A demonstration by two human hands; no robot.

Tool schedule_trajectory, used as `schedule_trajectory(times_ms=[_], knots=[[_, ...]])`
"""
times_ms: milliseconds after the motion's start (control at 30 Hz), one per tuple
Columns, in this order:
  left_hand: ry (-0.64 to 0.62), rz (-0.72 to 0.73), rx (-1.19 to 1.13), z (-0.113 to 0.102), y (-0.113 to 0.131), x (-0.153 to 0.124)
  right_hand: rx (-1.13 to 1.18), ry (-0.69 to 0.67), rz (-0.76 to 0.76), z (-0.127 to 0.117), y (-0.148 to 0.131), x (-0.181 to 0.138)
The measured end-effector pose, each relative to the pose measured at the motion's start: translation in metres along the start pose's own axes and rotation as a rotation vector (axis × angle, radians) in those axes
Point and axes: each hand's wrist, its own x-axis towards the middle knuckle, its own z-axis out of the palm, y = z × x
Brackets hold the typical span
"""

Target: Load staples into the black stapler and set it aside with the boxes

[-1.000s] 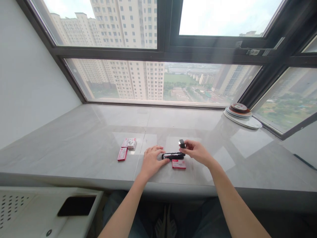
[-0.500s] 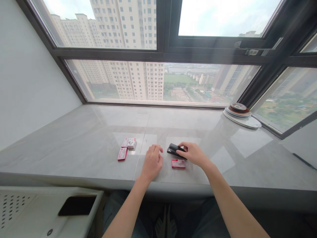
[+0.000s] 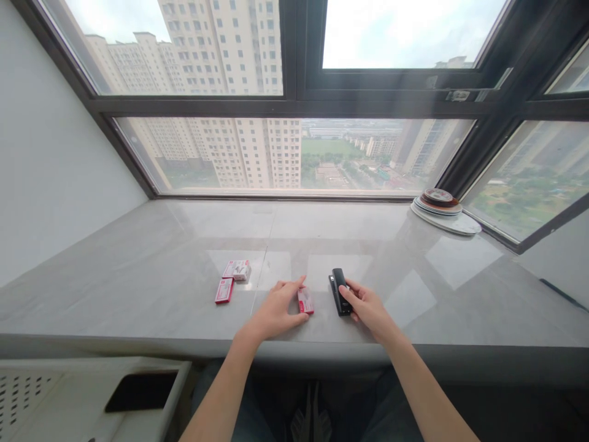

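Observation:
A small red-and-white staple box (image 3: 305, 301) lies on the grey counter, its long side turned away from me. My left hand (image 3: 279, 310) is closed on it, with a fingertip at the far end and the thumb at the near end. To its right, my right hand (image 3: 367, 308) grips a black stapler (image 3: 340, 293) by its right side, the thumb across the top. The stapler points away from me. Further left sit a red staple box (image 3: 224, 291), a second red-edged box (image 3: 228, 269) and a white box (image 3: 241, 270), close together.
Stacked plates or round dishes (image 3: 442, 212) stand in the far right corner by the window. The counter's front edge (image 3: 322, 350) runs just before me. A white perforated cabinet or appliance (image 3: 59, 393) with a dark recess is at the lower left.
The stapler has turned from lying slantwise to pointing away from me and shifted slightly right. My left hand has taken hold of the near staple box, which has moved left and turned.

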Motion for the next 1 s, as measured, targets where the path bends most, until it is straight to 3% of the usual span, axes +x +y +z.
schedule_trajectory(times_ms=[200, 367, 467, 533, 600, 667, 767, 900, 1000], knots=[[0.03, -0.011, -0.103, 0.025, 0.01, 0.008, -0.037, 0.027, -0.064, 0.037, 0.0, -0.005], [0.073, -0.001, -0.113, 0.026, 0.018, 0.003, -0.068, 0.083, -0.073, 0.043, -0.002, -0.007], [0.364, -0.195, 0.084, 0.007, 0.007, -0.015, -0.047, 0.14, -0.088, 0.044, -0.001, -0.01], [0.655, -0.487, 0.311, -0.012, -0.01, -0.03, -0.005, 0.178, -0.094, 0.045, -0.001, -0.012], [0.8, -0.748, 0.492, -0.03, -0.032, -0.046, 0.058, 0.198, -0.097, 0.046, -0.002, -0.013], [0.721, -0.845, 0.557, -0.044, -0.052, -0.059, 0.113, 0.201, -0.097, 0.046, -0.003, -0.014], [0.466, -0.756, 0.541, -0.052, -0.067, -0.071, 0.143, 0.188, -0.098, 0.046, -0.002, -0.013], [0.244, -0.503, 0.416, -0.047, -0.055, -0.071, 0.131, 0.178, -0.091, 0.046, -0.001, -0.013], [0.101, -0.416, 0.263, -0.045, -0.04, -0.062, 0.057, 0.172, -0.086, 0.046, -0.001, -0.013]])
